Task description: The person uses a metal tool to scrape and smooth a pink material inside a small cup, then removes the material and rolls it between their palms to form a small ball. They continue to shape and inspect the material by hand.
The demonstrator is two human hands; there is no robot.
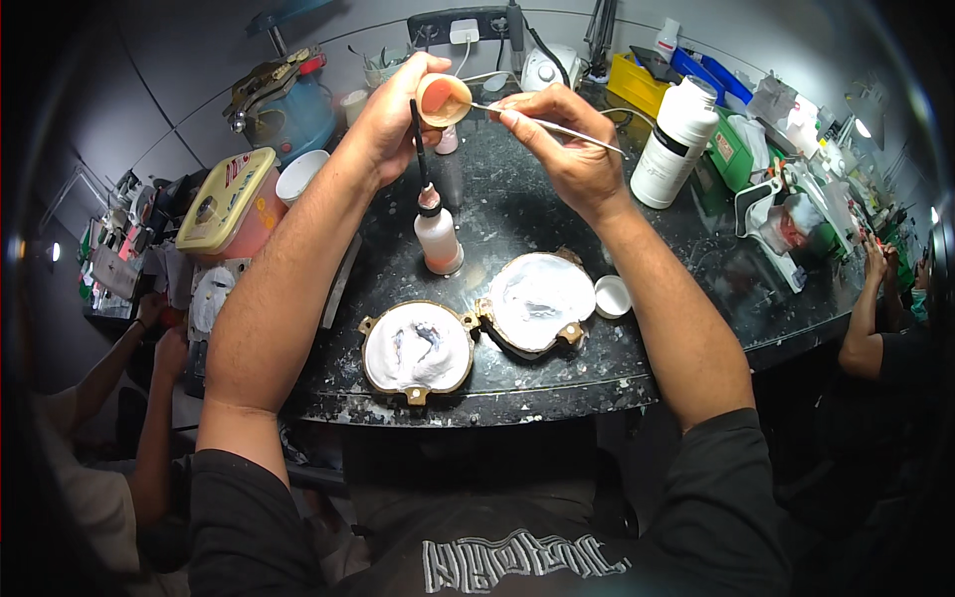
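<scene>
My left hand grips a small round cup, its mouth tipped toward me and pinkish material inside. In my right hand is a thin metal spatula, pinched between fingers and thumb, its tip at the cup's inside. Below my left hand stands a translucent bottle with a long dark stem rising from its top beside the cup. Nearer me lie two brass flask halves packed with white plaster: the left flask half and the right flask half. A white cap sits beside the right one.
A large white bottle stands open right of my right hand. On the left are a lidded yellow tub and a white bowl. Yellow and blue bins line the back. Other people's hands show at both sides of the black bench.
</scene>
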